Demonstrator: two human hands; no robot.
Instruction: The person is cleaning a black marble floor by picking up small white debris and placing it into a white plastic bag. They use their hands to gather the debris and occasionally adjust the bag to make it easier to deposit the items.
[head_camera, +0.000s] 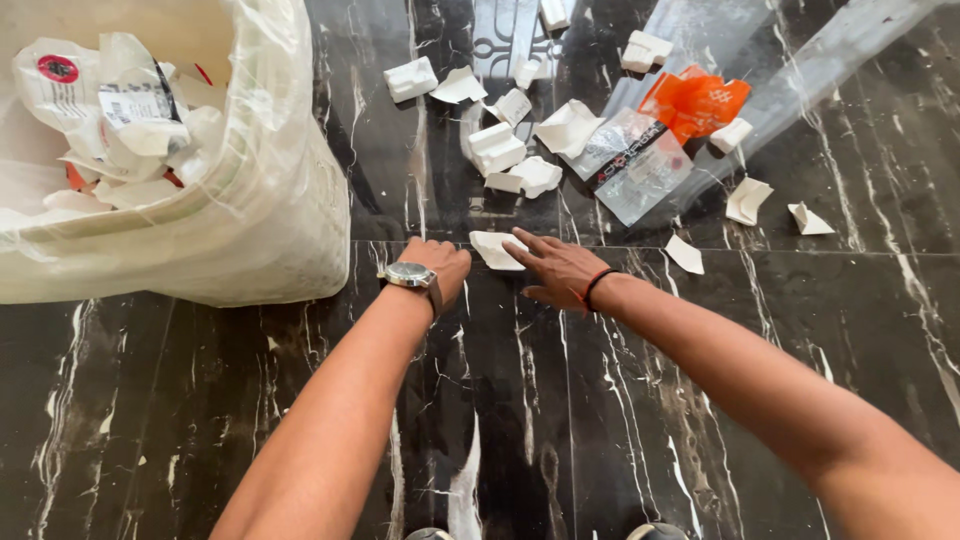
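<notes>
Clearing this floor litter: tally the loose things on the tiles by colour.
White moulded pieces: about 14
Orange wrapper: 1
Clear printed packet: 1
Total: about 16

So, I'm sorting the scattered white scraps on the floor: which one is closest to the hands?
The flat white piece lying between the left hand and right hand, at the right fingertips; every other white scrap lies farther up the dark marble floor.

A plastic sack (250, 200) stands left of both hands; scattered white fragments (520, 150) lie beyond them on the floor (700, 420).
</notes>
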